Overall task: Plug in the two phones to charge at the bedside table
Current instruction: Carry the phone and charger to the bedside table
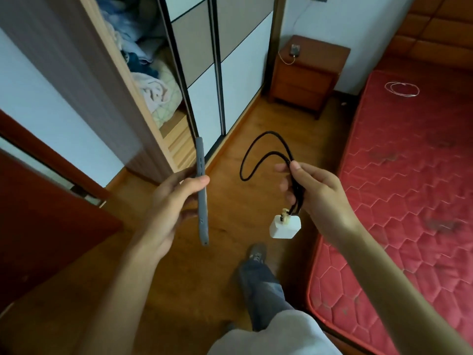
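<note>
Two phones are in view. One, a grey phone (204, 216) seen edge-on and nearly upright, sits in the left hand (169, 203): the thumb presses its near face and the fingers curl behind it, so the grip is closed around the phone's middle, with both ends sticking out above and below the hand.

To the right of that grip and apart from it, the right hand (314, 193) pinches a black cable (297, 198) between thumb and fingers. The cable loops up and to the left above this hand, and its strands hang down through the fingers to a white charger plug (284, 226) dangling just below.

The other phone (294, 50) lies far ahead of both hands on a wooden bedside table (307, 80) in the corner, with a thin pale cable (286, 61) meeting its near end and curving off the table's left edge.

Right of the right hand lies a red quilted mattress (409, 201), with a coil of white cable (401, 88) near its far end. Left of and beyond the left hand stands a wardrobe (230, 73) with sliding doors, and piled clothes (151, 83) show in its open part. A dark red door (38, 221) is further left. Below the hands, a trouser leg and shoe (256, 253) stand on the wooden floor (230, 252).
</note>
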`<state>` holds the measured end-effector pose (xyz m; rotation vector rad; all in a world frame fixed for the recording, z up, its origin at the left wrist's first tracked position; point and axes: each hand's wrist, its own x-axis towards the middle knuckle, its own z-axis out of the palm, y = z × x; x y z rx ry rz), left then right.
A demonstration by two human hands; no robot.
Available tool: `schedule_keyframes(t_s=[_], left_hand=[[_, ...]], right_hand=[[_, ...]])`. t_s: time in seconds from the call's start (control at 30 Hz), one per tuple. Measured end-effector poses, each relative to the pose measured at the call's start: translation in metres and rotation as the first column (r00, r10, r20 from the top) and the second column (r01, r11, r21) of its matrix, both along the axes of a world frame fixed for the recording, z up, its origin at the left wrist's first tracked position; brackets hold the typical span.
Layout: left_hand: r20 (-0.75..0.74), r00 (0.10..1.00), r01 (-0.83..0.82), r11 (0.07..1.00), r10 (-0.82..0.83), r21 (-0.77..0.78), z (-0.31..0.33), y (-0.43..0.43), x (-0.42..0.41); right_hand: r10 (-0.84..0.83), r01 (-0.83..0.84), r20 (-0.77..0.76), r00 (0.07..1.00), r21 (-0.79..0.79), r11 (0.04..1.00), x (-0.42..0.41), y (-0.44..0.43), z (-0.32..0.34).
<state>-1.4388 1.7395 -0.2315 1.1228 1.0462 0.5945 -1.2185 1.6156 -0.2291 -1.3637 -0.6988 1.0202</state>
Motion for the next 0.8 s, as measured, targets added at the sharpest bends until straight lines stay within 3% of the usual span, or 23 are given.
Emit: schedule_keyframes(t_s=[0.33, 0.8], left_hand=[[-0.047, 0.976, 0.212, 0.977, -0.212, 0.009, 0.003, 0.158, 0.173], [-0.024, 0.936, 0.351, 0.936, -0.351, -0.004, 0.005, 0.327, 0.349]], right_hand=[[-0.151, 0.152, -0.053, 0.987, 0.011, 0.988, 0.14, 0.119, -0.012], [-0.334, 0.335, -0.067, 0.94, -0.002, 0.942, 0.302, 0.257, -0.006]])
